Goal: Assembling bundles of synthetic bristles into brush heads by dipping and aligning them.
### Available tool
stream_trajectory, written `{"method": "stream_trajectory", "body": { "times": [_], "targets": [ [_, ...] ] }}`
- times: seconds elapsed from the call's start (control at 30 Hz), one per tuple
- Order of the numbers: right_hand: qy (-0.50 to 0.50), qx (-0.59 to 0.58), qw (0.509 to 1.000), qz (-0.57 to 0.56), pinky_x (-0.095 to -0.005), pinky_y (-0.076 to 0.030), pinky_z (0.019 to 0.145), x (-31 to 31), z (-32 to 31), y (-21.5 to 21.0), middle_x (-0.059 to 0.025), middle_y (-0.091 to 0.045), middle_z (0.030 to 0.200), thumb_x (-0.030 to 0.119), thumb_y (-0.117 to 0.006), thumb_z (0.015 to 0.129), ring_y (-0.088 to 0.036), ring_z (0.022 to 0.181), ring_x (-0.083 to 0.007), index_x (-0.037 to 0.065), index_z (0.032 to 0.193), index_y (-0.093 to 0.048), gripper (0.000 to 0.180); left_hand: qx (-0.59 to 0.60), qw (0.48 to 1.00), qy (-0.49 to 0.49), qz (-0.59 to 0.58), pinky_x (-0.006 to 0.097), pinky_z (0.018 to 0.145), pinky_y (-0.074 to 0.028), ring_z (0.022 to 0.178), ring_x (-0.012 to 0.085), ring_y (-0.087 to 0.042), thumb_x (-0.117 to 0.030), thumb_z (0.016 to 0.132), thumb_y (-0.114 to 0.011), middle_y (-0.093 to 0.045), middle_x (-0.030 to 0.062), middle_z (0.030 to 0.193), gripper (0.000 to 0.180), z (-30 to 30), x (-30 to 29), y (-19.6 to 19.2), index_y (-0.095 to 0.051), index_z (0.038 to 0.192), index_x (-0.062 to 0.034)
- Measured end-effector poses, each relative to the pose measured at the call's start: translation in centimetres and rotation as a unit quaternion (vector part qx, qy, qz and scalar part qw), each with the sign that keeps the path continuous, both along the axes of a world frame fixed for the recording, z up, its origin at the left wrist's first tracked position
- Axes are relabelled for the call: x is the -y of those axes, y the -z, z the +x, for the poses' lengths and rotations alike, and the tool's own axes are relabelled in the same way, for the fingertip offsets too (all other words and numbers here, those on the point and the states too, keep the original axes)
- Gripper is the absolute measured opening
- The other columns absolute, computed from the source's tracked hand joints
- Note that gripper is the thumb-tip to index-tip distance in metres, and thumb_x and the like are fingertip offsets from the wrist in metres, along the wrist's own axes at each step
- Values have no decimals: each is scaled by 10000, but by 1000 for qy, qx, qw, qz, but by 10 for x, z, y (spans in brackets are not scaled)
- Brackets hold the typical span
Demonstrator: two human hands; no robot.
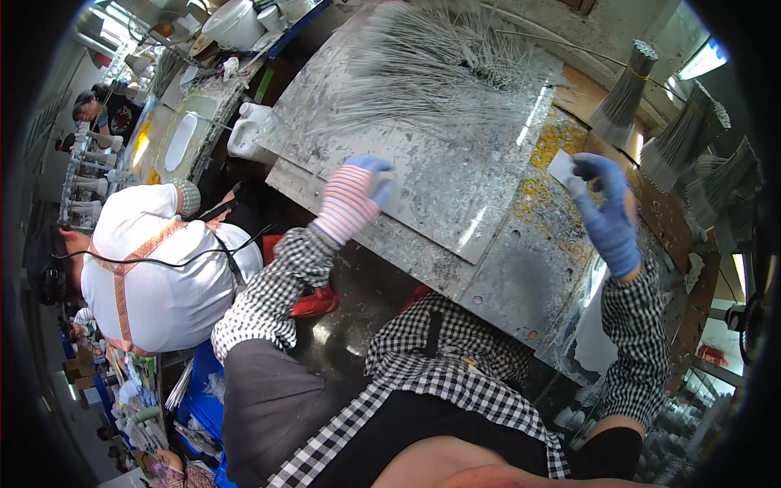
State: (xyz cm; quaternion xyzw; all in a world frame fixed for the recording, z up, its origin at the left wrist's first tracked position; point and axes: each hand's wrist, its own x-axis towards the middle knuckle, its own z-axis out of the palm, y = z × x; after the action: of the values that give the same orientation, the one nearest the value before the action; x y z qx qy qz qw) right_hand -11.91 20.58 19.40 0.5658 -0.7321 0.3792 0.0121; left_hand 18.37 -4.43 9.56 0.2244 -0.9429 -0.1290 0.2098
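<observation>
A loose heap of long, thin grey rods or wires (439, 69) spreads over the far part of the grey board (443, 183) on the bench. My left hand (354, 199), in a striped glove with blue fingertips, is over the board's left side, its thumb apart from its fingers and nothing between them. On the right, my right hand (606, 207) in a blue glove pinches a small white card (561, 167) between thumb and fingers. Many yellow rubber bands (553, 142) lie on the bench under and beside that card.
Tied bundles of rods (625, 93) stand upright along the right. A white plastic jug (250, 130) is by the board's left corner. Close on my left sits a co-worker in a white shirt (167, 268); another person (102, 114) works farther back. White buckets (234, 24) stand far left.
</observation>
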Motion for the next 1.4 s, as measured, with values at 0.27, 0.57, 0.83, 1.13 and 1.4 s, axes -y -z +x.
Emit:
{"method": "stream_trajectory", "body": {
  "times": [0.27, 0.57, 0.83, 1.13, 1.4],
  "targets": [
    [-234, -229, 933, 150, -417, -530, 769, 127, 24, 102, -87, -635, 924, 82, -653, 793, -625, 873, -301, 111, 1001, -684, 211, 194, 949, -247, -32, 446, 860, -532, 979, 363, -660, -263, 858, -706, -676, 179, 1096, 411, 55, 106, 12, -610, 1209, -73],
    [-325, -387, 842, 189, -391, -524, 862, 142, -43, 165, -97, -611, 945, 153, -608, 837, -601, 1004, -260, 95, 1045, -655, 221, 274, 931, -223, 88, 420, 889, -523, 990, 316, -680, -214, 810, -707, -721, 138, 1046, 365, 65, 153, 9, -635, 1140, -78],
    [-195, -179, 937, 226, -396, -525, 830, 233, 80, 72, -92, -603, 937, 180, -621, 846, -605, 876, -272, 77, 992, -598, 180, 270, 938, -198, -93, 480, 847, -514, 941, 397, -641, -109, 848, -625, -672, 215, 942, 176, 143, 200, 18, -670, 1016, -80],
    [-71, -186, 968, 153, -404, -546, 903, 224, -15, 94, -118, -683, 1042, 80, -629, 811, -659, 1000, -288, 90, 1252, -608, 442, 216, 898, -367, -114, 460, 864, -510, 989, 383, -636, -94, 785, -685, -660, 203, 1061, 285, 184, 159, -41, -633, 1064, -59],
    [-85, -449, 843, 284, -389, -454, 1024, 198, -40, 135, -116, -645, 1138, 128, -624, 845, -589, 1136, -282, 79, 1243, -587, 403, 173, 970, 39, -164, 462, 1135, -346, 1413, 318, -354, -398, 809, -747, -327, 132, 1559, 831, -81, 102, 0, -344, 1521, -254]
  ]
}}
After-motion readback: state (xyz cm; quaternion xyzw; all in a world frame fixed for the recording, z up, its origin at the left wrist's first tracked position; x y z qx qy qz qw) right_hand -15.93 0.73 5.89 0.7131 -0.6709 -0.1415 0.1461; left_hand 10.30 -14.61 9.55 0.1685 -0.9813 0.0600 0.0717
